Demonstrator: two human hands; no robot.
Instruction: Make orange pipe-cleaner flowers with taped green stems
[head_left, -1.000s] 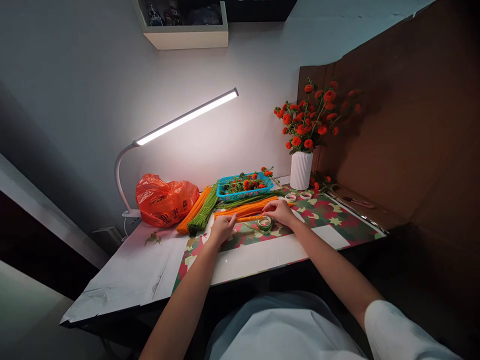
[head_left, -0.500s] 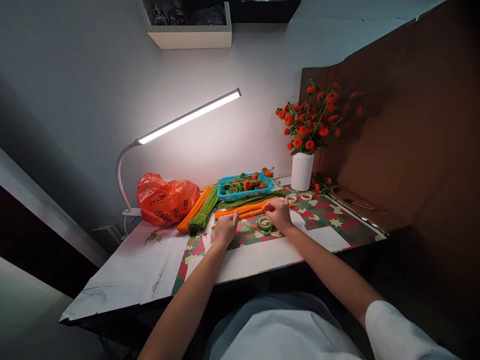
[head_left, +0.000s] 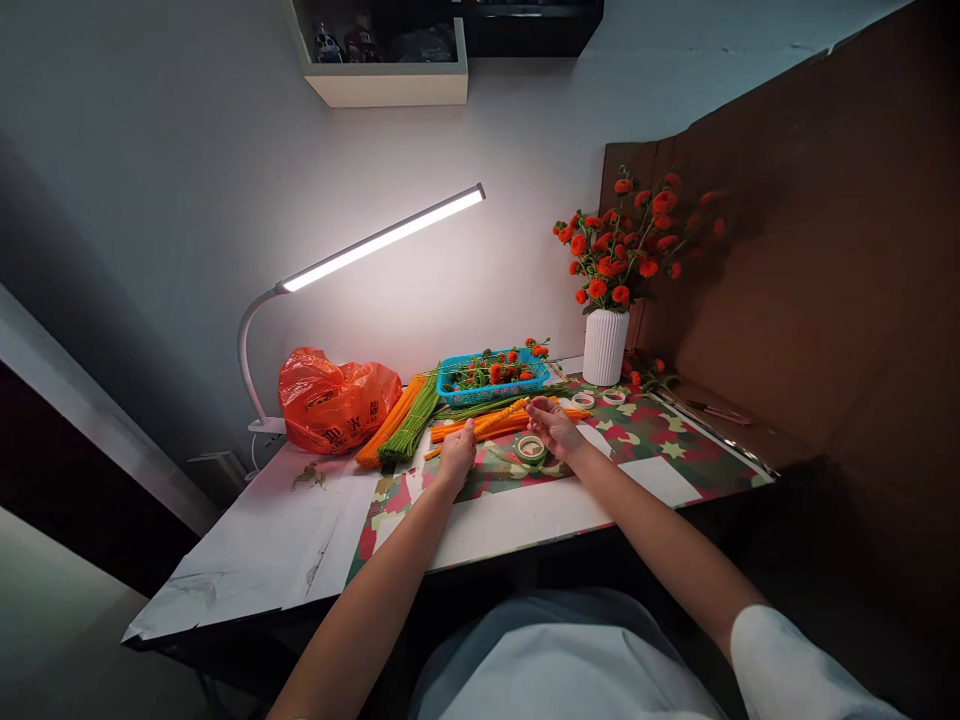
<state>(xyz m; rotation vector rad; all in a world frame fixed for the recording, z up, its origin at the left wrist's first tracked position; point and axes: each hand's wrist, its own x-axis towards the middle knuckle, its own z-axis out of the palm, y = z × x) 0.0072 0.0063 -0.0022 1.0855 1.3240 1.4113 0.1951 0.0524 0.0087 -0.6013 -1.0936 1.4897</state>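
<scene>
My left hand (head_left: 456, 455) is closed round the near end of a twisted orange fuzzy strip (head_left: 499, 418), which slants up to the right. At the strip's far end is my right hand (head_left: 553, 428), its fingers bent and close to the tip; whether they grip it cannot be made out. Orange stems (head_left: 574, 414) lie on the camouflage-patterned mat (head_left: 637, 440) behind the hands. A roll of green tape (head_left: 531, 450) rests on the mat between my hands, nearer the right one.
Behind stand a blue basket (head_left: 491, 395) of red flowers and a white vase (head_left: 606, 347). Left are green stem bundles (head_left: 409, 425), an orange plastic bag (head_left: 337, 400) and a lit lamp (head_left: 386, 240). Two tape rolls (head_left: 583, 400) lie near the vase.
The strip's right end has risen and now slants upward. My right hand's fingers have loosened and turned upward, while my left hand stays in nearly the same place.
</scene>
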